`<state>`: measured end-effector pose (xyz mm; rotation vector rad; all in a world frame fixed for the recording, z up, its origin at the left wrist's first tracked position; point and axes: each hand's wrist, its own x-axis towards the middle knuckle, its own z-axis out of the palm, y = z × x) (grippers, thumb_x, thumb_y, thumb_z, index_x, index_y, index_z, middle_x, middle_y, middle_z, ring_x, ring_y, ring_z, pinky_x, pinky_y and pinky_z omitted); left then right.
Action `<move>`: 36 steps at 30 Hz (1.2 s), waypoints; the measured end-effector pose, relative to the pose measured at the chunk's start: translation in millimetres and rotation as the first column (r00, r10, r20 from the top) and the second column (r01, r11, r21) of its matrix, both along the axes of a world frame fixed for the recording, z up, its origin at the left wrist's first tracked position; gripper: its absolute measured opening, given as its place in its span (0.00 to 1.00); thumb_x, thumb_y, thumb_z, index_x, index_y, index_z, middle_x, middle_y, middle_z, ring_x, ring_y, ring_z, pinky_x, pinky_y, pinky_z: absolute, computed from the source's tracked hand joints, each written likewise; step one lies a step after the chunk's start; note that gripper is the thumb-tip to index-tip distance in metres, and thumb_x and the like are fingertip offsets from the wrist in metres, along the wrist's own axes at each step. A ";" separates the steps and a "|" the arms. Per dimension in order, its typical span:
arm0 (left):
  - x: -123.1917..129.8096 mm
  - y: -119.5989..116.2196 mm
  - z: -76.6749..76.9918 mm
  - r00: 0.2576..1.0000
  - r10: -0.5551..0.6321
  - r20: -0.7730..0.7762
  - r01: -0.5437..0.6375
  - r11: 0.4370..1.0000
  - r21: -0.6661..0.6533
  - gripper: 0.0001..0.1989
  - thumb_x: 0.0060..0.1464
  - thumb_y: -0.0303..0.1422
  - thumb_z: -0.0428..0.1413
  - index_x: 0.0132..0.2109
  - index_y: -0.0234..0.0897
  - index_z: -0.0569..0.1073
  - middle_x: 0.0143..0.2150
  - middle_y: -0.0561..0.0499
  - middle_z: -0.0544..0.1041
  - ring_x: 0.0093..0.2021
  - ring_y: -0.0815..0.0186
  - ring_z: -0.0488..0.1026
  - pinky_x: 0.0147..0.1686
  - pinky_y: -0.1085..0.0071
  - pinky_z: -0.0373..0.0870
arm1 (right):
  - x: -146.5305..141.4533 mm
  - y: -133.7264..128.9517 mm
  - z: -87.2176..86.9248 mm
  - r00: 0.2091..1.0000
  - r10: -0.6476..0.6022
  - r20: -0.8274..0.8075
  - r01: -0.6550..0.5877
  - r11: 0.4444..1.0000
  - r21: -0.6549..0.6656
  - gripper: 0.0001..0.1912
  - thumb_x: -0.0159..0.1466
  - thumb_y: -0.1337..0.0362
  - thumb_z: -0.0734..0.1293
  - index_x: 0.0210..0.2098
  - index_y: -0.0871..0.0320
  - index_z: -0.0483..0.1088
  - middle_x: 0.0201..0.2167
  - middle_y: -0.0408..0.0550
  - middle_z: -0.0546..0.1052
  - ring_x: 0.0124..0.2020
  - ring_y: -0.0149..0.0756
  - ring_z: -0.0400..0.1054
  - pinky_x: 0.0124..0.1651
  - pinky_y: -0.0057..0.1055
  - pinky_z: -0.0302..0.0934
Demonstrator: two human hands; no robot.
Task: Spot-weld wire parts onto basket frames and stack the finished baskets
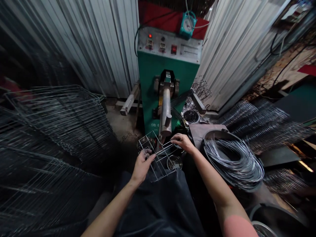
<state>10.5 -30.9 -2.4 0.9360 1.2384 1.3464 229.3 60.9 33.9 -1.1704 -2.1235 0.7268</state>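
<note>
Dark-clad lap (158, 205) below the spot welder (148, 72); before the welder, half-closed left hand (142, 163) grips wire grid (159, 160), right hand (183, 142) pinches wire (167, 145).

Head camera, facing forward and down
It looks from above and behind the left hand (143, 163) and right hand (183, 143), fairly near, towards the green machine (150, 75) beyond

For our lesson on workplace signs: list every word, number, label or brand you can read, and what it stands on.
"佛": front of the green spot welder; next character partly hidden.
"DN": same front, just below, faint.
Too small to read: markings on the control panel, white label, teal-framed dial.
</note>
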 end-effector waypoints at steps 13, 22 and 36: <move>2.8 7.3 2.6 0.993 -0.014 0.114 0.018 0.999 -0.029 0.15 0.39 0.35 0.61 0.35 0.35 0.68 0.25 0.58 0.67 0.27 0.73 0.64 0.30 0.75 0.60 | 0.5 10.0 -1.1 0.999 -0.007 0.031 0.007 1.000 0.014 0.12 0.58 0.55 0.67 0.30 0.57 0.76 0.30 0.47 0.75 0.33 0.34 0.70 0.38 0.28 0.62; 1.1 8.6 12.2 0.993 -0.033 0.117 0.043 0.996 -0.079 0.15 0.37 0.35 0.62 0.33 0.35 0.69 0.22 0.59 0.66 0.22 0.74 0.61 0.26 0.75 0.57 | -0.6 10.2 4.0 0.999 0.009 0.045 -0.010 1.000 0.017 0.14 0.58 0.54 0.66 0.30 0.57 0.77 0.30 0.47 0.75 0.33 0.34 0.70 0.38 0.28 0.62; 0.3 12.1 2.6 0.992 -0.036 0.125 0.043 0.997 -0.058 0.14 0.38 0.35 0.62 0.32 0.35 0.67 0.23 0.58 0.67 0.24 0.73 0.62 0.28 0.75 0.57 | 12.7 -0.8 -5.3 0.989 -0.074 -0.126 0.076 0.997 0.010 0.13 0.54 0.53 0.70 0.29 0.57 0.74 0.32 0.46 0.70 0.36 0.35 0.66 0.40 0.30 0.61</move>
